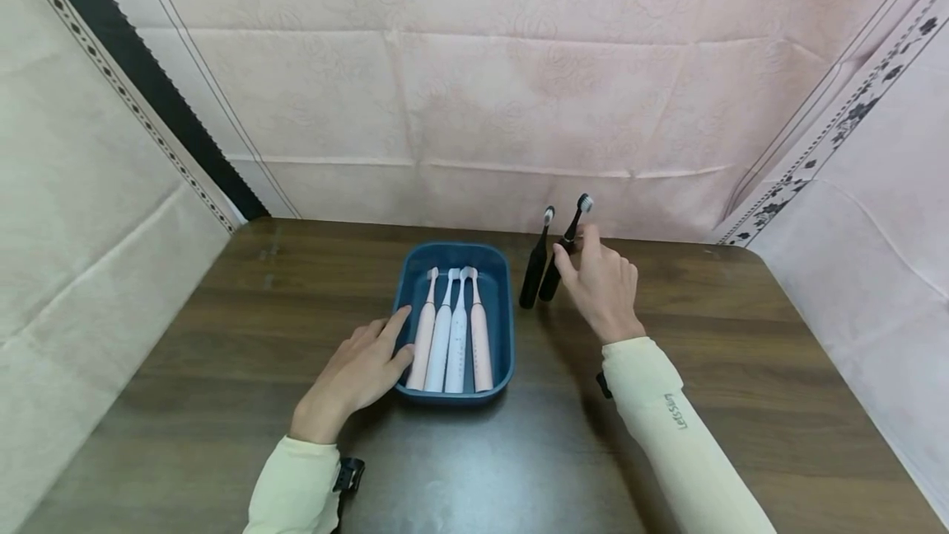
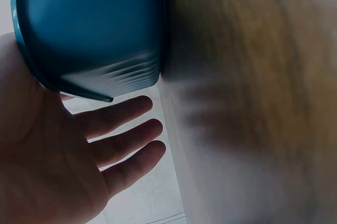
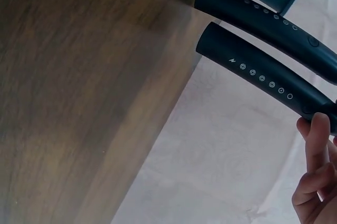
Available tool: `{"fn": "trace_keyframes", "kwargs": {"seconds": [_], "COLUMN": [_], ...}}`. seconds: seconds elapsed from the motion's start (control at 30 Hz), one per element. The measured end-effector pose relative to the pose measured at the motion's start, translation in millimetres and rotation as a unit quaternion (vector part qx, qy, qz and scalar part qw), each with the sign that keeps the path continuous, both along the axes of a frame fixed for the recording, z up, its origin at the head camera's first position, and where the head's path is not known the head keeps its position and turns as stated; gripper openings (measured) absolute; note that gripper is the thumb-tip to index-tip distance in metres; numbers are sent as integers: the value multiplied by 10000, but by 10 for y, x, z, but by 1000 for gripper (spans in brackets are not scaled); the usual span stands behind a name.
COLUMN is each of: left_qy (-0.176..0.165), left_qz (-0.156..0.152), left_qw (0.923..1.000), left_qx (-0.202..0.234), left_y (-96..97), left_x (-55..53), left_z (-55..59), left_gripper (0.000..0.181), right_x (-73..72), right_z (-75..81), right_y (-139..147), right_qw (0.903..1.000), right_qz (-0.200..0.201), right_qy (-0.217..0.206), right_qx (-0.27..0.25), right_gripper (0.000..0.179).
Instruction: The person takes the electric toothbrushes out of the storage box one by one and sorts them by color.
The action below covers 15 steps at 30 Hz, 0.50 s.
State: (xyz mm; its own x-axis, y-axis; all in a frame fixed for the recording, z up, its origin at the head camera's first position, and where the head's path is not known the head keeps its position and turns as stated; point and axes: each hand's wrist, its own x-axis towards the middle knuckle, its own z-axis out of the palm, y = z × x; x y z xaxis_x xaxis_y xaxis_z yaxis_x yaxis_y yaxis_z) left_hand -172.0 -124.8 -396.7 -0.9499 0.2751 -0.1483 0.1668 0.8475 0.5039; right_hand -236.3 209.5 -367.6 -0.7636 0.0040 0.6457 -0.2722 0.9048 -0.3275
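Note:
A blue tray [image 1: 507,328] holds several pale electric toothbrushes side by side, two pinkish [image 1: 481,344] and two white [image 1: 456,344], heads toward the far end. My left hand [image 1: 356,377] rests on the tray's left rim with thumb and index finger over it. In the left wrist view, the other fingers [image 2: 129,145] extend loosely outside the tray wall [image 2: 95,18]. Right of the tray, my right hand [image 1: 604,283] pinches a black electric toothbrush [image 1: 552,274] by its upper handle. Another black toothbrush [image 1: 534,270] stands upright close beside it. Whether the held one touches the table cannot be told.
The brown wooden table [image 1: 222,369] ends at a far edge just behind the tray and the black toothbrushes. Pale patterned cloth [image 1: 519,105] hangs behind it, with more cloth along the left and right sides.

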Motion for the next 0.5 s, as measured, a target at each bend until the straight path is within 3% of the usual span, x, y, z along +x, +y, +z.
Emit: {"fn": "trace_keyframes", "kwargs": {"seconds": [0.5], "left_qy": [-24], "left_qz": [29], "left_qw": [10000], "left_qx": [-1], "left_y": [8], "left_x": [10], "left_z": [20], "left_gripper": [66], "right_x": [-41], "right_z": [-55], "right_y": [-5], "right_qw": [9999], "right_qz": [24], "right_qy": [-46], "right_qx": [155], "right_gripper": [31]}}
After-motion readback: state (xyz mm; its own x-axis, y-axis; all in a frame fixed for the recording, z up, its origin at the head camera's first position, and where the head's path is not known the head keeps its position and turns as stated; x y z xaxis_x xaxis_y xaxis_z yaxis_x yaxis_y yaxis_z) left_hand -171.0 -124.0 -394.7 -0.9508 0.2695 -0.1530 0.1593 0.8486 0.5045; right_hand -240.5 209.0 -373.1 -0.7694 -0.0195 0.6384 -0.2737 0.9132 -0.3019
